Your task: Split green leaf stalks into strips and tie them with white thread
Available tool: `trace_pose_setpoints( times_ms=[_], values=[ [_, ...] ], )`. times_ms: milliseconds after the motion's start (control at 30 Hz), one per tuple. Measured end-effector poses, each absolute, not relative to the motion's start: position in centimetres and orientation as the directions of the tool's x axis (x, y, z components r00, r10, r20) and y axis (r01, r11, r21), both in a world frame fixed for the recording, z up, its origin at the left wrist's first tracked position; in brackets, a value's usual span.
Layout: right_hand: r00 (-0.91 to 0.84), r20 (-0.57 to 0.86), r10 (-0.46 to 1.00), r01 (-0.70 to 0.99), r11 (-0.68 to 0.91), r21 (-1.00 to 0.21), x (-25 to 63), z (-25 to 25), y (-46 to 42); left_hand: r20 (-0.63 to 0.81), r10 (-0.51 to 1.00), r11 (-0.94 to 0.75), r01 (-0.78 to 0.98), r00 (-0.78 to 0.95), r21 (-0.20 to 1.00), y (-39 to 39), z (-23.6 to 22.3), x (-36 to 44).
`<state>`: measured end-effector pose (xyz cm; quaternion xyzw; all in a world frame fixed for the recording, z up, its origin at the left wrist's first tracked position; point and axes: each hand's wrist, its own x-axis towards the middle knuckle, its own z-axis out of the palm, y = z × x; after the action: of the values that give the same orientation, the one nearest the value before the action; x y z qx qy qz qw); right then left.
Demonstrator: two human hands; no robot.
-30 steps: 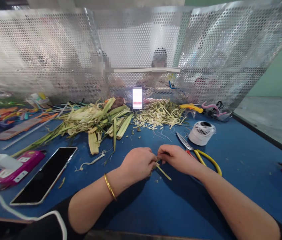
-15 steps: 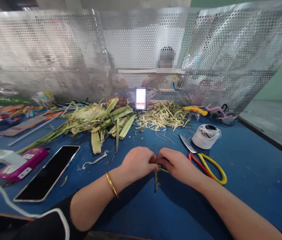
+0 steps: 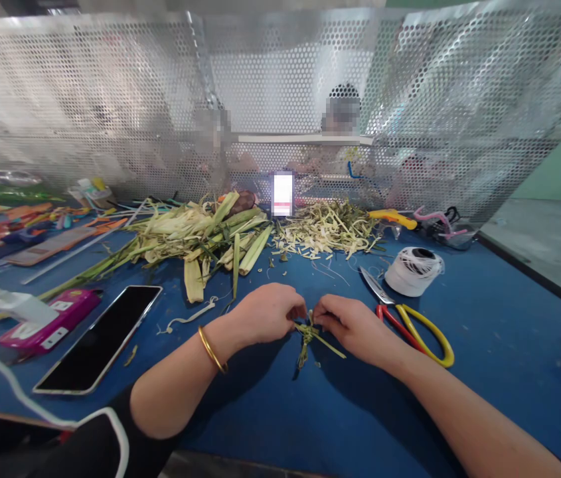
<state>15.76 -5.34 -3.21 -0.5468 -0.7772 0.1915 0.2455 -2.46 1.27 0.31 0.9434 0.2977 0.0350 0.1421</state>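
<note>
Between my hands is a small green knotted piece of plant strips (image 3: 307, 336), with one thin strip end pointing down to the right. My left hand (image 3: 269, 311) is closed, its thumb and fingers pinching the piece's left side. From the right, my right hand (image 3: 352, 325) pinches at the top of the piece, its fingertips partly hidden. Just right of that hand lie scissors (image 3: 404, 322) with red and yellow handles, blades pointing away. A white spool of thread (image 3: 413, 272) stands beside the blades.
Green husk leaves (image 3: 195, 239) and shredded strips (image 3: 330, 229) are heaped at the back, before a perforated metal screen (image 3: 280, 86). A phone (image 3: 101, 338) and a magenta power strip (image 3: 51, 325) with a white cable lie left. A person (image 3: 340, 119) sits behind the screen.
My hands have moved slightly apart, and more of the knotted piece shows between them. The thin strip now sticks out further to the lower right. The view has shifted a little.
</note>
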Motion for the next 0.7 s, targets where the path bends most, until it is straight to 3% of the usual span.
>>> trace_pose_setpoints(
  times_ms=[100,200,300,567,700],
  values=[
    [-0.282,0.183,0.942,0.749,0.335,-0.572,15.8,-3.4,-5.3,0.040,0.653,-0.747,0.634,0.757,0.200,1.0,1.2,-3.5],
    [-0.291,0.194,0.937,0.746,0.349,-0.567,15.7,-3.5,-5.3,0.054,0.698,-0.709,0.678,0.714,0.194,0.6,1.5,-4.3],
    [-0.298,0.192,0.935,0.756,0.354,-0.551,15.7,-3.5,-5.3,0.030,0.626,-0.767,0.608,0.779,0.204,0.1,0.8,-4.2],
    [-0.307,0.175,0.936,0.765,0.352,-0.539,15.5,-3.0,-5.5,0.083,0.490,-0.871,0.491,0.868,0.015,0.0,-1.3,-2.8],
    [-0.319,0.180,0.931,0.776,0.365,-0.513,15.3,-2.7,-5.7,0.102,0.463,-0.885,0.465,0.880,0.002,0.1,-1.0,-3.0]
  ],
)
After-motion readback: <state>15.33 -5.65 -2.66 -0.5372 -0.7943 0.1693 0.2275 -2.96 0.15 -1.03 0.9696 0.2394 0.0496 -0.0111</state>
